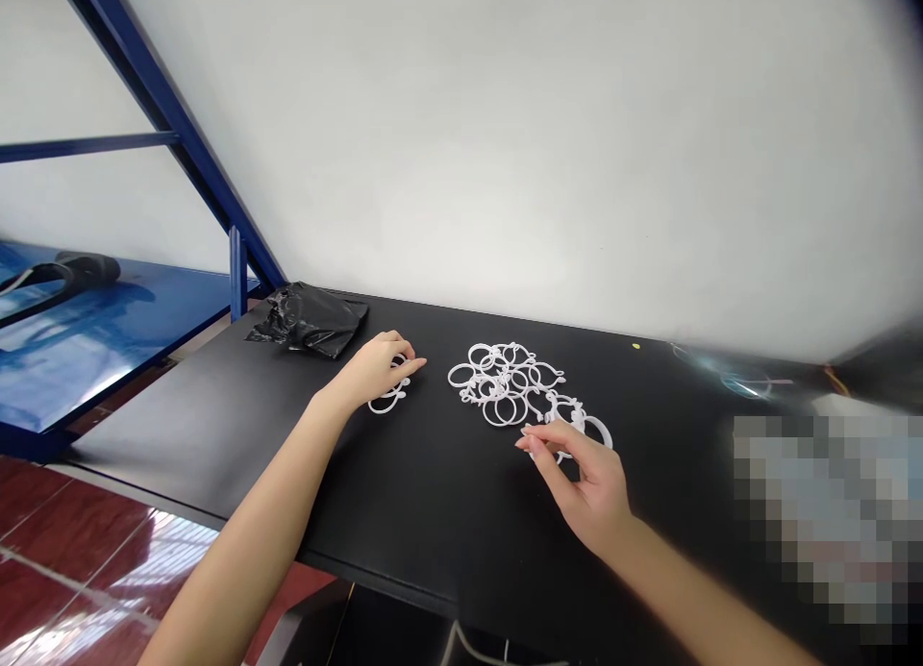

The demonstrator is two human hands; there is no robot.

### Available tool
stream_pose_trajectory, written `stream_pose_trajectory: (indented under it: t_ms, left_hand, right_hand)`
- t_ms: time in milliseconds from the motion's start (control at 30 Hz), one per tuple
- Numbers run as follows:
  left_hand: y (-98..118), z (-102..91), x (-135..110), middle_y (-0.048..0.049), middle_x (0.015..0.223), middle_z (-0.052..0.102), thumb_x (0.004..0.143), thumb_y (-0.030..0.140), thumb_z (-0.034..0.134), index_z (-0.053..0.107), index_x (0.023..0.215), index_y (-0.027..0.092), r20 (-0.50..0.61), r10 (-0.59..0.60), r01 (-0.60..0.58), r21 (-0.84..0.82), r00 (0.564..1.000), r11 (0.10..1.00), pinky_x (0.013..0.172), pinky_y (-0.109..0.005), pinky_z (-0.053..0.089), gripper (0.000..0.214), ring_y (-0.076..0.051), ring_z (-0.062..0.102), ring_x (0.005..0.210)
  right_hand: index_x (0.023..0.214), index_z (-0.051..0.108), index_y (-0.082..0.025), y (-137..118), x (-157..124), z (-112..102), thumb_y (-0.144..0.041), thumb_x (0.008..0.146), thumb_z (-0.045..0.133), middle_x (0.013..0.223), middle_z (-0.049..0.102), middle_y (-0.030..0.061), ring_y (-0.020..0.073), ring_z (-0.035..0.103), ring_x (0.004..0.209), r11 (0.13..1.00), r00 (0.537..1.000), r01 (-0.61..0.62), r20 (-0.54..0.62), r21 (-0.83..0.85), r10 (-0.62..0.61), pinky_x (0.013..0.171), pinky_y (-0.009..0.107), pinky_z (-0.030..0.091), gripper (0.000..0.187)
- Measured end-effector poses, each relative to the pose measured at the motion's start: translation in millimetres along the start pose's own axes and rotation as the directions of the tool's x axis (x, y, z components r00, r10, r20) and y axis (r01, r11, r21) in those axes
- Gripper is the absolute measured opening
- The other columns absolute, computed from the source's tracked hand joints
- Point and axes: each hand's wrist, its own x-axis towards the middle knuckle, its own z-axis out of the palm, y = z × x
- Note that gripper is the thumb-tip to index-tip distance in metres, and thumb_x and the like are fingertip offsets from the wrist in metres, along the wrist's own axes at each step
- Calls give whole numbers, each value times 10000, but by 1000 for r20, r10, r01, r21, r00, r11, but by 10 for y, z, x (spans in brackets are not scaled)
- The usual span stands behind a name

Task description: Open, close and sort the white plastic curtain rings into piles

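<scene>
Beside the black bag, my left hand (pixel 382 366) rests low over a small group of white plastic curtain rings (pixel 385 404). Its thumb is stretched out, with a gap between thumb and forefinger, and the other fingers are partly hidden. A larger heap of the same white rings with small eyelets (pixel 505 382) lies tangled on the black table (pixel 425 512). At the heap's near right end is my right hand (pixel 584 474), thumb and forefinger pinched together. Ring parts show behind these fingers; what the pinch holds, if anything, cannot be made out.
A crumpled black plastic bag (pixel 310 318) lies at the table's back left. A clear shiny wrapper (pixel 742 382) is at the back right, with a blurred-out patch nearer. A blue metal frame (pixel 180 147) leans on the left, and the white wall (pixel 505 147) runs behind.
</scene>
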Motion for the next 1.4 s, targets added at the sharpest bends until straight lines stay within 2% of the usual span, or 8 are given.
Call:
stream_pose_trajectory:
  t_ms: [133, 267, 467, 633, 900, 1067, 1233, 1400]
  left_hand:
    - [345, 80, -20, -83, 1042, 619, 947, 393, 483, 638, 991, 178, -106, 136, -142, -49, 985, 989, 912, -383, 472, 268, -221, 574, 981]
    - [588, 250, -66, -112, 1249, 548, 946, 384, 498, 579, 1159, 189, -17, 249, -250, -81, 968, 965, 983, -421, 461, 299, -246, 542, 1133]
    - [536, 345, -70, -114, 1246, 557, 977, 321, 438, 631, 956, 172, 62, 230, -215, -190, 971, 958, 993, -412, 461, 245, -234, 557, 1151]
    - [651, 371, -69, -96, 1228, 593, 951, 327, 510, 651, 848, 178, -6, 216, -204, -363, 976, 909, 900, -353, 502, 229, -207, 608, 1071]
    - [995, 364, -197, -108, 1074, 634, 888, 387, 622, 546, 1216, 176, -225, 363, -422, -349, 904, 836, 869, -362, 531, 397, -198, 615, 970]
    - [1082, 371, -256, -108, 1054, 563, 924, 399, 559, 529, 1276, 192, -210, 496, -538, -326, 843, 777, 766, -315, 545, 410, -185, 589, 932]
    - [1069, 356, -251, -106, 1053, 554, 940, 376, 533, 566, 1212, 179, -167, 497, -523, -340, 852, 782, 769, -311, 542, 337, -181, 589, 927]
    - [1067, 352, -245, -112, 1058, 557, 939, 406, 523, 571, 1200, 187, -109, 506, -510, -343, 856, 789, 760, -318, 549, 344, -187, 594, 924]
  right_hand:
    - [971, 646, -222, 10, -7, -3, -101, 889, 565, 782, 722, 9, 143, 686, 647, 1000, 1000, 8, 5, -12, -8, 613, 265, 566, 167]
    - [967, 646, -216, 12, -10, -6, -95, 886, 569, 782, 718, 10, 138, 678, 643, 1000, 1000, 10, 0, -13, -10, 621, 263, 556, 165]
    - [957, 643, -217, 3, 3, -4, -96, 887, 564, 773, 717, 8, 136, 664, 626, 1000, 1000, 15, 4, -14, -15, 612, 269, 548, 161]
    - [950, 648, -218, 12, -5, -2, -100, 887, 566, 770, 711, 9, 133, 649, 617, 1000, 1000, 17, -2, -19, -17, 613, 280, 555, 157]
    - [1104, 656, -217, 57, 46, 19, -138, 869, 622, 931, 695, 61, 157, 658, 716, 999, 997, 34, -61, -42, -36, 565, 280, 579, 251]
    - [961, 678, -207, 42, 46, 8, -130, 865, 619, 774, 687, 19, 132, 642, 583, 997, 998, 66, -22, -38, -67, 558, 269, 571, 136]
    - [1074, 647, -216, 6, 18, 0, -149, 877, 600, 855, 726, 39, 165, 709, 693, 999, 999, 36, -22, 25, -36, 604, 270, 607, 214]
    - [938, 665, -209, 0, 38, -3, -167, 897, 577, 753, 711, 13, 142, 691, 616, 1000, 1000, 5, -24, -2, -5, 581, 243, 598, 106]
